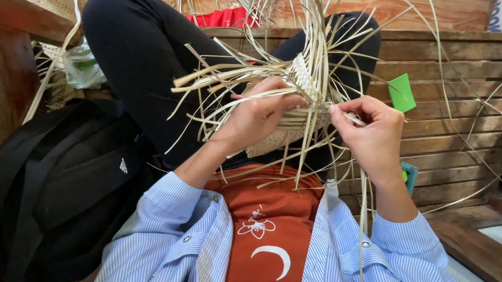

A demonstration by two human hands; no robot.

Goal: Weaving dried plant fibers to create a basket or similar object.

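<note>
Two hands [321, 126] — one woven piece [294, 111]

Half-woven pale straw basket [294, 111] on the lap, tilted, loose flat strips [220, 79] splaying outward all around.

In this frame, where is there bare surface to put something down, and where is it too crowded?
Bare wood shows on the slatted bench right of the right hand, below the green card. Crowded: the lap, where both hands grip the woven piece amid loose strips; left hand side holds a black backpack.
</note>
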